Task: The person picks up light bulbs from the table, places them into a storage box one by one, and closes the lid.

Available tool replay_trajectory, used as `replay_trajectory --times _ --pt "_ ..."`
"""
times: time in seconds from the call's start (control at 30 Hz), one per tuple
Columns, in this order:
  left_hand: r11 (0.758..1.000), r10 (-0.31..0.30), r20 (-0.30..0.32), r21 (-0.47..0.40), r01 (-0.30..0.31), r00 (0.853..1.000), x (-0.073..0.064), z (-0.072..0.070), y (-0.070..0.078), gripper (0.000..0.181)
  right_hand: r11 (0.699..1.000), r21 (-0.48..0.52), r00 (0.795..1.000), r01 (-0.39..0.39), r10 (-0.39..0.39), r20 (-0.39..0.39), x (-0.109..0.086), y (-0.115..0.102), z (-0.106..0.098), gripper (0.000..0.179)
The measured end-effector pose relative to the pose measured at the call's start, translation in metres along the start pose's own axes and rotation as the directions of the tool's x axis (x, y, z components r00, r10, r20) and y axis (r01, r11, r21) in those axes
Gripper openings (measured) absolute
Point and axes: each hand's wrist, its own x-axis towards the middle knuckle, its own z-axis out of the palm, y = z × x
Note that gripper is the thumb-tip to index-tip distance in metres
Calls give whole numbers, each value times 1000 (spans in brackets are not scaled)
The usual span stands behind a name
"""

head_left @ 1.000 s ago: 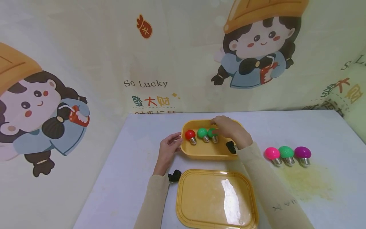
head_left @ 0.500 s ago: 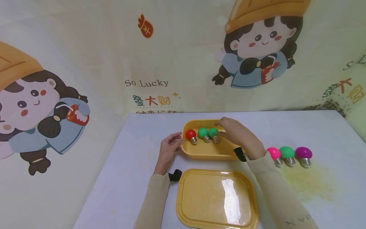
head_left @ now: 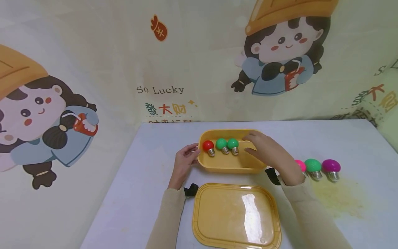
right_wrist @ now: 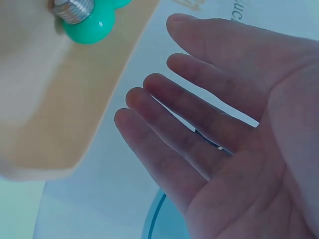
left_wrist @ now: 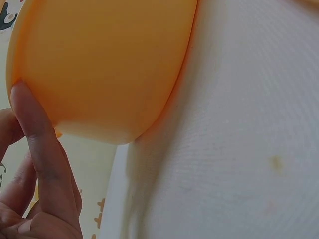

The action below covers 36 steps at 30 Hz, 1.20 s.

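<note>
A yellow plastic box stands at the back of the table. Inside it, a red light bulb lies left of two green bulbs, which sit side by side, metal bases toward me. My left hand touches the box's left end from outside; in the left wrist view a fingertip rests against the box wall. Over the box's right end, my right hand has its fingers spread and holds nothing. Its palm and straight fingers show in the right wrist view, beside the box.
A yellow lid lies flat in front of the box. To the right, a pink bulb, partly behind the right arm, lies beside a green bulb and a purple bulb. A printed cloth hangs behind the table.
My right hand has let go of the right-hand green bulb in the box, spread its fingers and moved right. The left hand stays at the box's left end.
</note>
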Motion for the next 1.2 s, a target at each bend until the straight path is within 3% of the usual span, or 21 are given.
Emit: replay_trajectory --times 0.2,0.5,0.8,1.2 --pt "1000 11 -2 -9 -11 1000 -1 0 1 35 1000 -8 1000 -3 3 -20 -14 2 -3 33" --pt "1000 11 -11 -3 -11 1000 -1 0 -1 33 997 -15 998 -70 70 -10 -31 7 -7 38" --pt "1000 -4 9 -15 4 1000 -2 0 4 40 999 -44 994 -29 24 -102 -51 20 -10 36" --pt "999 16 0 -46 -16 1000 -1 0 2 34 995 -80 993 -61 52 -109 -71 35 -12 40"
